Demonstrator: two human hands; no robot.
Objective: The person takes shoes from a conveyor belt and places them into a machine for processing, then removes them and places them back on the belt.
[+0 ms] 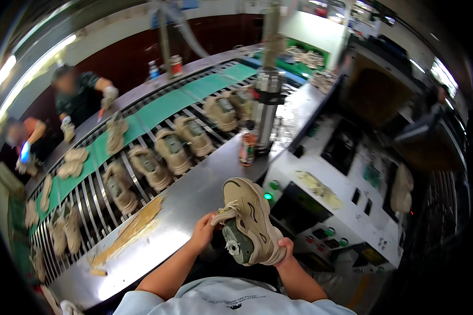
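Just in front of the person's pale shirt (231, 295), both bare hands are busy with one tan sneaker (255, 218), held up in the air between them. The left hand (202, 232) has its fingers gathered on the tongue, near the laces; the right hand (285, 253) cups the heel end from the sole side, bearing against the thick midsole.

From where I stand, I'd expect the sneaker to be heavier than a plain one, since a dark green insert (238, 239), probably a last, fills its ankle opening. The upper should give a little, the sole far less; nothing about it looks slippery or fragile. The heel and midsole seem the sound places to bear its weight, the floppy tongue only good for steadying or pulling.

Its toe points up and away from the body, leaning slightly left, the heel down toward the shirt. So the long axis slants from upper left to lower right, with the sole turned right and the opening facing left and back.

Right of it stands a pale machine (305, 173) with a lit green button (268, 196). Leftward is a metal counter (194, 191), then a roller conveyor (92, 197) bearing tan shoes (172, 151), and two co-workers (79, 100) across it.
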